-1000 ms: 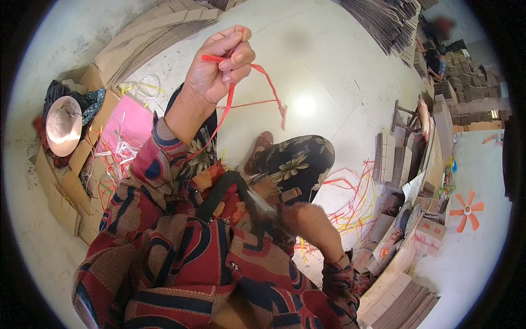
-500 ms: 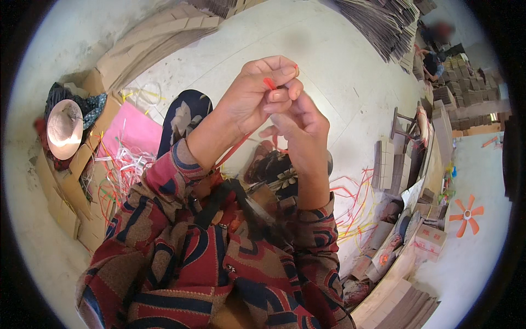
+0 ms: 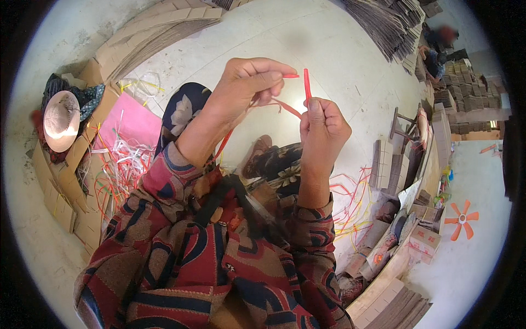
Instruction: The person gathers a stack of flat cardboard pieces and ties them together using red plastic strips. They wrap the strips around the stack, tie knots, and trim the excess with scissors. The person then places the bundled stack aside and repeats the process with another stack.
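Note:
My left hand (image 3: 241,88) is closed in a pinch, with a short red plastic strap end (image 3: 291,75) sticking out past its fingertips to the right. My right hand (image 3: 324,130) grips a red strap (image 3: 307,83) between thumb and bent fingers, its free end standing upright. The two ends are close together but apart. A slack length of strap (image 3: 287,108) curves between the hands below the fingers. Another red stretch (image 3: 223,143) hangs down beside my left forearm; whether all of it is one strap I cannot tell.
Loose white and red straps (image 3: 129,164) lie heaped by a pink sheet (image 3: 130,123) at left, near a straw hat (image 3: 62,122). More red and yellow straps (image 3: 350,205) lie at right. Stacked cardboard (image 3: 383,24), a stool (image 3: 402,123), and an orange fan (image 3: 462,220) are farther off.
My hands were together at the strap and have drawn apart. The right hand moved right, and its strap end now stands upright; the left end now points right.

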`<state>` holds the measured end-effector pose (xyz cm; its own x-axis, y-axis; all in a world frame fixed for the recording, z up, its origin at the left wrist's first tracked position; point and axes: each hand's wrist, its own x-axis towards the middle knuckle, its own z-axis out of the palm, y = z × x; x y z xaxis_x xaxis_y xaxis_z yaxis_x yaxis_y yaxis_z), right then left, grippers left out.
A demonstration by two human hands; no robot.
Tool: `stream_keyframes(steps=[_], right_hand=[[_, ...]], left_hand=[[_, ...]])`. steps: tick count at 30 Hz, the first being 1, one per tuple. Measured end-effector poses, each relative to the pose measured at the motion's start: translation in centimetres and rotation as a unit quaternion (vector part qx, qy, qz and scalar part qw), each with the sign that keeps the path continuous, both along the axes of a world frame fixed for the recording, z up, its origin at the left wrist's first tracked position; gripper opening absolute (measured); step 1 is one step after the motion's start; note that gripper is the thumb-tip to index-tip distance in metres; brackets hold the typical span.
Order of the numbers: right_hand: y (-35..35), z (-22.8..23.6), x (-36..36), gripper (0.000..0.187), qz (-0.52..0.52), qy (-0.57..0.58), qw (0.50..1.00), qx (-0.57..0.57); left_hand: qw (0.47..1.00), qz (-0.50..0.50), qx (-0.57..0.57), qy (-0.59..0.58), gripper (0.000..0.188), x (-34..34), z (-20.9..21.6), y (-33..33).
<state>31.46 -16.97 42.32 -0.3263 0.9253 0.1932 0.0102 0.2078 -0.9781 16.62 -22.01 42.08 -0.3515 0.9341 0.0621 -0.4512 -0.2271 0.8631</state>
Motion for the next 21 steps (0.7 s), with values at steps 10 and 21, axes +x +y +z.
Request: stream_keyframes(steps=[10,21], right_hand=[[-0.3,-0.3,-0.4,0.015,0.007,0.009,1.000,-0.001],[-0.7,0.0,-0.6,0.013,0.047,-0.007,0.999,-0.026]], left_hand=[[0.994,-0.092,0.011,-0.052,0.019,-0.1,-1.1,-0.1],[0.995,-0.063,-0.060,-0.047,0.024,-0.4,-0.8,-0.3]])
